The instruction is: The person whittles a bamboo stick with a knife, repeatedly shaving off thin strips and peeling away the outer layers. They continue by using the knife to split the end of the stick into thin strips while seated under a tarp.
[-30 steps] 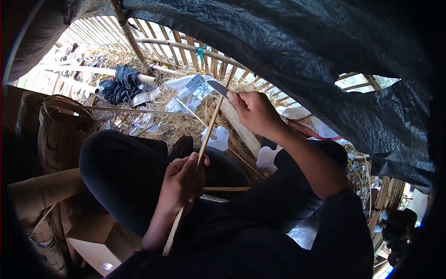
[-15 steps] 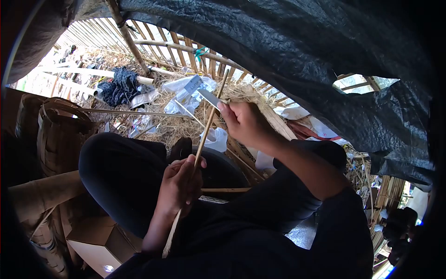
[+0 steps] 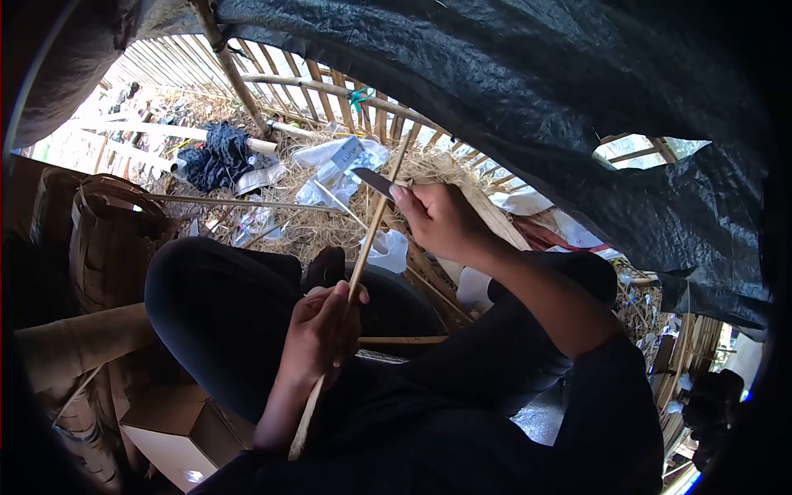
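Observation:
My left hand (image 3: 320, 328) is wrapped round a long thin bamboo strip (image 3: 373, 227), which slants from near my lap up and away to the right. In my right hand (image 3: 439, 216) is a knife (image 3: 374, 181), its handle hidden by the fingers and the thumb lying along the base of the blade. The blade points up and left and crosses the strip toward its far end, apparently against it. Both hands are above my crossed legs.
Straw, plastic scraps and a light blue packet (image 3: 346, 154) litter the ground ahead. A dark cloth bundle (image 3: 216, 157) lies beyond. A woven basket (image 3: 111, 239), bamboo pole (image 3: 87, 346) and cardboard box (image 3: 177, 429) stand at left. Black tarpaulin (image 3: 528, 74) hangs overhead; slatted fence (image 3: 330, 95) behind.
The knife blade has turned, showing a darker face than before. Both hands keep their grips and hardly move, and the whole view has shifted slightly.

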A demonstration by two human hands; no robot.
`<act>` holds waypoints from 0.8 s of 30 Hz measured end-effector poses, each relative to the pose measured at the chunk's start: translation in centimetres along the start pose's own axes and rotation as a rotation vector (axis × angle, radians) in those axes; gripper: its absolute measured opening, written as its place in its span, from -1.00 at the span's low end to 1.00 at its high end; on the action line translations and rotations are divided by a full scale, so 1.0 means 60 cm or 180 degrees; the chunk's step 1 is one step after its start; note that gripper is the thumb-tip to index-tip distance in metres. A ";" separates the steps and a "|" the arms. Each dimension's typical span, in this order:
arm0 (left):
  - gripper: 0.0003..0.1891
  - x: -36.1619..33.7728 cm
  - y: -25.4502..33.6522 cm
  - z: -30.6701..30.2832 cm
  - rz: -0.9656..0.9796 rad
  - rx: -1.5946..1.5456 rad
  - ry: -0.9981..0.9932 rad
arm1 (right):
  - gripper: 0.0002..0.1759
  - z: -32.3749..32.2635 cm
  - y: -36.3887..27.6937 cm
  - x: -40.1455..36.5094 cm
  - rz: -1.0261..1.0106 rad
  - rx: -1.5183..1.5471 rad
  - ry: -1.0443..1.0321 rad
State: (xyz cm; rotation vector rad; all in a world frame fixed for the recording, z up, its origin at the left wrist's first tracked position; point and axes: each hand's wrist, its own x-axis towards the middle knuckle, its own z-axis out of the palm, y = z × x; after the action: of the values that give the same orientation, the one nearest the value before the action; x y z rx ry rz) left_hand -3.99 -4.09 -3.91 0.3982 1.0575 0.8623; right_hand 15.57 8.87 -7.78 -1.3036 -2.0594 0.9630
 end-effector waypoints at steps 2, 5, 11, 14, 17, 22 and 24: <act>-0.64 0.002 -0.001 0.008 -0.0009 -0.0017 -0.0001 | -0.42 -0.036 0.009 0.021 0.0802 -0.0040 -0.0278; -0.64 0.001 0.003 0.006 -0.0018 -0.0098 0.0059 | -0.46 -0.002 0.008 0.001 0.0355 -0.0065 -0.0052; -0.63 0.003 0.002 0.009 -0.0031 -0.0058 0.0057 | -0.41 -0.026 0.000 0.012 0.0549 0.0162 -0.0118; -0.63 0.008 -0.001 0.009 0.0037 0.0001 0.0041 | -0.38 -0.019 0.009 0.005 0.0452 0.0063 -0.0301; -0.64 0.004 -0.002 0.008 0.0029 0.0011 0.0038 | -0.38 -0.040 0.001 0.019 0.0855 0.0093 -0.0171; -0.64 0.003 -0.003 0.004 0.0039 0.0041 0.0046 | -0.41 -0.047 -0.001 0.023 0.1036 -0.0037 -0.0423; -0.63 0.001 0.003 0.012 0.0001 -0.0145 0.0070 | -0.36 -0.019 0.020 0.017 0.0703 0.0080 -0.0018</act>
State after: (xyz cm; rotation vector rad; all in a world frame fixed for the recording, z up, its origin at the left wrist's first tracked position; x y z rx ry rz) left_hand -3.41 -3.86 -3.52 0.3514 1.0562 0.8913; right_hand 16.63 10.43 -7.98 -1.5403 -1.9296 1.0842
